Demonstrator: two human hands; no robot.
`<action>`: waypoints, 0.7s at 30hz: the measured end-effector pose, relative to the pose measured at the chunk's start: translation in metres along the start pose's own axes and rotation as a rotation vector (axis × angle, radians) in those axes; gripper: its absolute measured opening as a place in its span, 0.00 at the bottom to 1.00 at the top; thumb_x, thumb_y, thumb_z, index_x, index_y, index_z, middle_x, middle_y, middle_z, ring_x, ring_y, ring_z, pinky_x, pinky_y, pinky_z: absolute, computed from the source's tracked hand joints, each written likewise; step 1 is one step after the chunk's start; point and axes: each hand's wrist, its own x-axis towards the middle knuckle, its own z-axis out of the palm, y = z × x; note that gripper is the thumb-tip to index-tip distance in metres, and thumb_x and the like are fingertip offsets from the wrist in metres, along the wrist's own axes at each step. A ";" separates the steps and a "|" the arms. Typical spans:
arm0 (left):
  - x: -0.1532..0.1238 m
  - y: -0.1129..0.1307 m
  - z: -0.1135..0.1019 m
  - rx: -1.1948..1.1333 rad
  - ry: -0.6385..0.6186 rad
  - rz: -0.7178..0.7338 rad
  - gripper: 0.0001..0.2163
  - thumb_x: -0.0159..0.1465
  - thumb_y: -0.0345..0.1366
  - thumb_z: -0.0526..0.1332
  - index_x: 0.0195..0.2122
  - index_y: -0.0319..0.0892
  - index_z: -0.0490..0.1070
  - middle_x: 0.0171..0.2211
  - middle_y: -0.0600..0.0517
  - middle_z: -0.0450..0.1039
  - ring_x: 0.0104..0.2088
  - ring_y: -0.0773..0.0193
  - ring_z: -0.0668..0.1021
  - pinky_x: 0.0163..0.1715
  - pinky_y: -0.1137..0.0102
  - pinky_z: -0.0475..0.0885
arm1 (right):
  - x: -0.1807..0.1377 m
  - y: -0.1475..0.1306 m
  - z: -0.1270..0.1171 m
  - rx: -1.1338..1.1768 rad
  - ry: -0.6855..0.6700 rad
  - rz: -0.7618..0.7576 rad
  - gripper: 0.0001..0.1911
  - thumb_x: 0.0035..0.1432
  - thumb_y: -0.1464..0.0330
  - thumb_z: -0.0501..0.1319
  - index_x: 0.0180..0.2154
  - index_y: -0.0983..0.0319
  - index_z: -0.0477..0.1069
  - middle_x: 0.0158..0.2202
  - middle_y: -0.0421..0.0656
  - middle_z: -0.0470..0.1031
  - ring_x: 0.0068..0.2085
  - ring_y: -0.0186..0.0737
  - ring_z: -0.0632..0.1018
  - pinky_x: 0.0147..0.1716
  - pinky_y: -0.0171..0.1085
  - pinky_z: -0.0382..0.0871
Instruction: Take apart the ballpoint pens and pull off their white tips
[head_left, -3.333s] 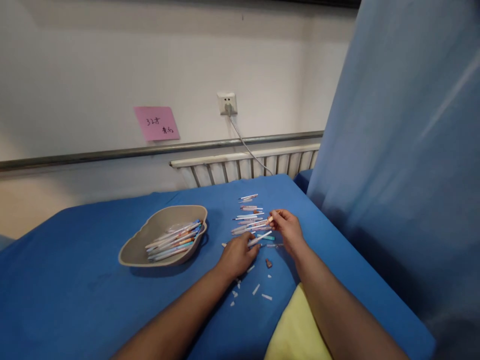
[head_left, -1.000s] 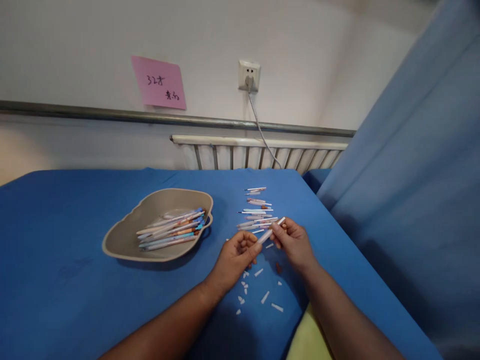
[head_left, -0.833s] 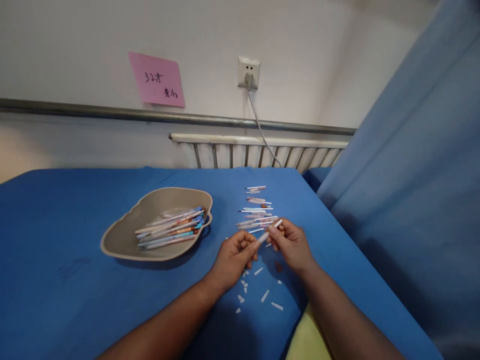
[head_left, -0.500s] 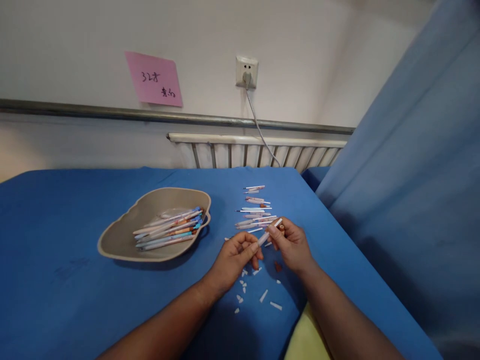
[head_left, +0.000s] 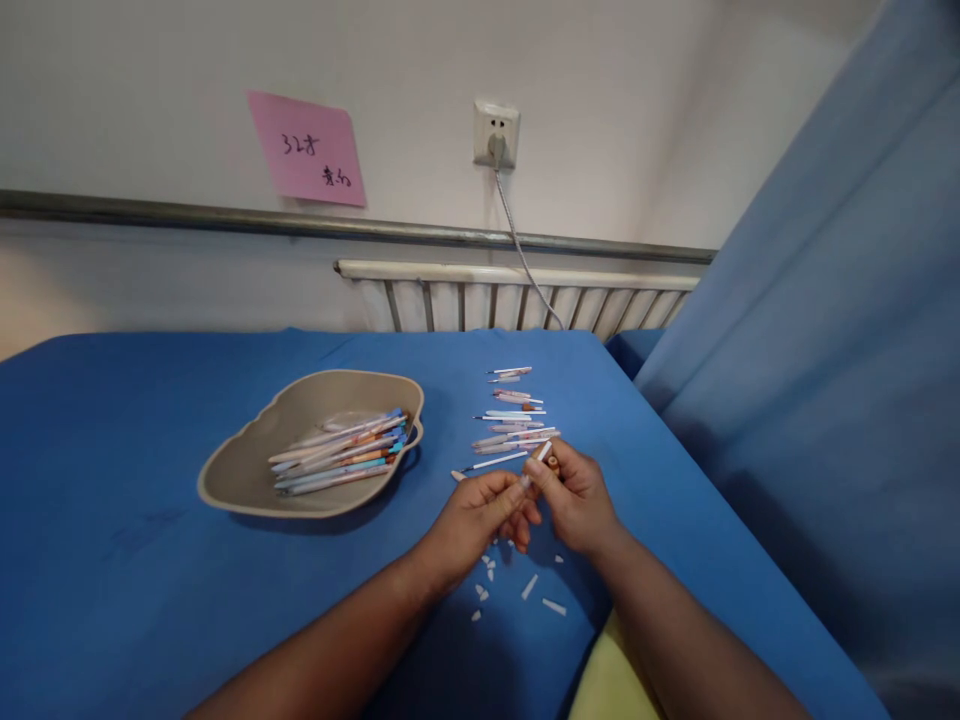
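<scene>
My left hand (head_left: 474, 518) and my right hand (head_left: 583, 498) meet over the blue cloth, fingertips nearly touching. Between them is a pale pen barrel (head_left: 526, 482), mostly covered by the fingers; the left thumb and fingers pinch its near end. A white end (head_left: 546, 451) sticks out past my right thumb, and a small brown pen part (head_left: 553, 463) shows within the right fingers. Just beyond the hands lie several pen barrels (head_left: 517, 437) and thin refills (head_left: 501, 461) in loose rows. Small white pen pieces (head_left: 481, 592) are scattered on the near side.
A beige, wavy-edged basin (head_left: 240, 490) with several assembled pens (head_left: 341, 455) stands at the left on the blue cloth (head_left: 135, 600). A blue curtain (head_left: 825, 350) hangs at the right. Behind the table are a white railing (head_left: 450, 271) and a wall socket (head_left: 496, 134) with a plugged-in cord.
My hands have drawn closer together, and less of the pen barrel shows between them. A refill beyond the left hand is now more visible. The view has shifted slightly.
</scene>
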 end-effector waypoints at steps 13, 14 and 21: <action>-0.005 0.002 -0.003 -0.343 -0.181 -0.181 0.14 0.59 0.44 0.63 0.31 0.35 0.71 0.21 0.52 0.72 0.15 0.70 0.71 0.16 0.75 0.68 | -0.004 -0.001 -0.001 0.089 -0.042 0.044 0.14 0.60 0.60 0.56 0.26 0.60 0.60 0.17 0.32 0.61 0.17 0.28 0.64 0.17 0.29 0.56; -0.006 0.003 -0.003 -0.350 -0.196 -0.200 0.13 0.59 0.44 0.63 0.31 0.36 0.71 0.21 0.52 0.71 0.14 0.71 0.71 0.15 0.75 0.68 | -0.004 -0.001 0.000 0.094 -0.046 0.042 0.14 0.60 0.60 0.56 0.26 0.60 0.60 0.17 0.32 0.61 0.17 0.28 0.63 0.18 0.29 0.55; -0.009 0.004 0.000 -0.360 -0.247 -0.244 0.16 0.62 0.48 0.58 0.26 0.40 0.63 0.14 0.57 0.65 0.11 0.70 0.67 0.12 0.77 0.64 | -0.004 -0.002 0.000 0.038 0.014 -0.006 0.14 0.59 0.62 0.57 0.24 0.61 0.58 0.20 0.32 0.54 0.22 0.29 0.56 0.22 0.31 0.51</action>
